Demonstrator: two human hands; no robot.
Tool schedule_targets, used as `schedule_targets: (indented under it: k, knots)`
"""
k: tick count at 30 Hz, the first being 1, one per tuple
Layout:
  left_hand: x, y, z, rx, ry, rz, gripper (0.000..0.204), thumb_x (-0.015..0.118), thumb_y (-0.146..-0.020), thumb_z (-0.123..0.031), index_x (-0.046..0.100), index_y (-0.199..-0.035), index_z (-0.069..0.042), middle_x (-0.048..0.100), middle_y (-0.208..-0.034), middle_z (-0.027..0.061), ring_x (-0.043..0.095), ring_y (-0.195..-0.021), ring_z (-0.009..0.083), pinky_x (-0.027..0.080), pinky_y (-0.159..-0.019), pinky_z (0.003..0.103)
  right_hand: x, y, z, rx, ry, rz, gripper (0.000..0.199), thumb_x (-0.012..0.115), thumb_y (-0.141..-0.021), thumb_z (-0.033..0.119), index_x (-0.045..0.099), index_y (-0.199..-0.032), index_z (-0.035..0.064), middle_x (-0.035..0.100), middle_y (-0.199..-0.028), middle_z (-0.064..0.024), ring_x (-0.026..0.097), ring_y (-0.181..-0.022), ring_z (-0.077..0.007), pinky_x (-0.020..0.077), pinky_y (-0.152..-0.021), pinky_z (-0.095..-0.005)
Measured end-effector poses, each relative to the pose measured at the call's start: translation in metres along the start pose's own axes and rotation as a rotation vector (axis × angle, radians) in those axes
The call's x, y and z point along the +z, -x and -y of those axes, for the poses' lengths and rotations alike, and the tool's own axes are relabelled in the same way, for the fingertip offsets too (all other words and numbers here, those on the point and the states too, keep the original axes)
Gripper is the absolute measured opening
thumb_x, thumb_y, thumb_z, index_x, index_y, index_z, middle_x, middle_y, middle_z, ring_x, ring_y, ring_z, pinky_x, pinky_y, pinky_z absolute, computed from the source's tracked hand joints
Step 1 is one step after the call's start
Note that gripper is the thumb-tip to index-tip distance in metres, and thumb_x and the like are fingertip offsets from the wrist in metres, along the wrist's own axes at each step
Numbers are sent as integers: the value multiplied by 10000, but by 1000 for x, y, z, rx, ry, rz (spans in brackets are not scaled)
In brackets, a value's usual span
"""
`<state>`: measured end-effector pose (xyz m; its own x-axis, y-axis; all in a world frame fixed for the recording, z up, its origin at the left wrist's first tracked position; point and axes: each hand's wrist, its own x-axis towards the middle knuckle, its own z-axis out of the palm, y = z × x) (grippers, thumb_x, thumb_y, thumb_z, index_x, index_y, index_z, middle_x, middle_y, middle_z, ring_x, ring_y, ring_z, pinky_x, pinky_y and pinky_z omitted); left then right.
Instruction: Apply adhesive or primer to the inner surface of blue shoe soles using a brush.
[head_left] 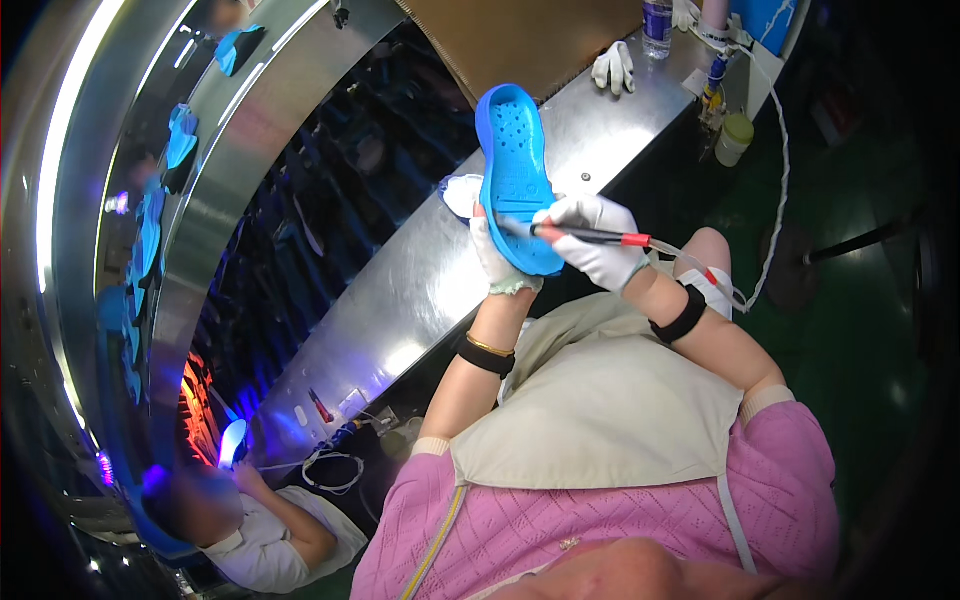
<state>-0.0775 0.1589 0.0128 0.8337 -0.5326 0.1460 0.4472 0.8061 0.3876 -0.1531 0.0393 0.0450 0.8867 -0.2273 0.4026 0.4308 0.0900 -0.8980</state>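
A blue shoe sole (518, 160), with small holes toward its toe end, is held up over the metal ledge, its inner side facing me. My left hand (493, 256), in a white glove, grips the sole by its lower left edge, with the fingers partly hidden behind it. In my white-gloved right hand (603, 243) is a brush (600, 237) with a dark handle and a red end, joined to a thin tube. Its blurred bristles meet the inside of the sole near the heel. Behind the sole, a white and blue piece (460, 196) lies on the ledge.
A metal ledge (400, 290) runs diagonally beside a dark conveyor (350, 150) carrying dim shoe parts. A cardboard box (510, 40), white glove (614, 68), bottle (657, 28) and hanging jar (734, 138) are farther off. White tubing (786, 170) loops at right. A co-worker (280, 540) sits lower left.
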Motion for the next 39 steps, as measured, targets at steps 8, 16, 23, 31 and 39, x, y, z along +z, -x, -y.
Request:
schedule_targets:
  k: [8,16,23,31,39]
  knots:
    - [20,11,8,-28,-183,-13,660,336,-869,-578,421,-1258,-51,573,-1109,146,598,-947,276,505,-815,389,-10,-44,20,150,-86,-297,111,622,-857,137,594,-853,30,644,-763,-32,574,-620,-62,468,-561,-200]
    - [26,14,-15,-71,-292,53,762,392,-804,-664,399,-1297,-82,543,-1150,144,599,-949,293,509,-803,394,-10,-50,31,289,-354,-318,87,596,-872,122,578,-895,40,632,-832,-45,623,-699,-106,471,-571,-201]
    - [18,10,-37,105,-350,-93,676,395,-865,-596,435,-1234,-32,566,-1100,116,607,-901,249,508,-784,364,-7,-34,39,275,107,106,81,643,-830,72,582,-880,53,634,-860,-33,586,-749,-75,466,-715,-221]
    - [68,-4,-66,76,-679,130,616,446,-874,-551,490,-1194,-26,604,-1042,120,604,-908,186,496,-798,310,-25,-74,81,-753,777,219,197,663,-647,37,611,-836,57,634,-883,-115,616,-810,-294,499,-707,-330]
    - [210,-112,-119,-55,-365,303,654,298,-900,-574,358,-1298,-59,530,-1135,156,567,-982,327,468,-874,483,-60,-29,114,-552,469,-171,265,680,-653,-127,591,-849,28,630,-890,-107,623,-820,-210,498,-730,-284]
